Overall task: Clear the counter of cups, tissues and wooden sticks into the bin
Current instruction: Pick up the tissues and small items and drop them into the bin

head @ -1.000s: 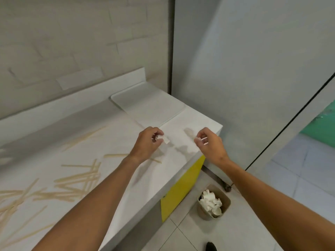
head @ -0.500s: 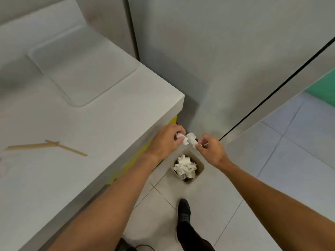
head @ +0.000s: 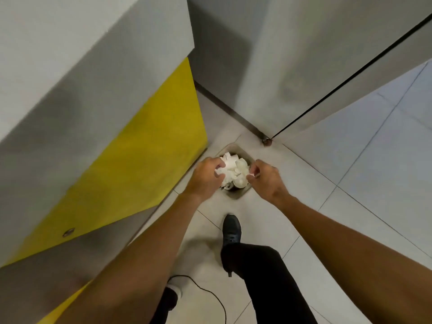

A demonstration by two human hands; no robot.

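Looking down at: the floor, beside the yellow panel.
Bin: on the floor, straight below my hands, heaped with white waste.
Left hand: pinches a tissue scrap over the bin's left edge.
Right hand: pinches a smaller scrap over its right edge.
Next, I judge: just release.

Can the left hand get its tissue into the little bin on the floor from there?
Probably yes. The left hand pinches its crumpled white tissue just over the small brown bin, whose top is open; nothing is between.
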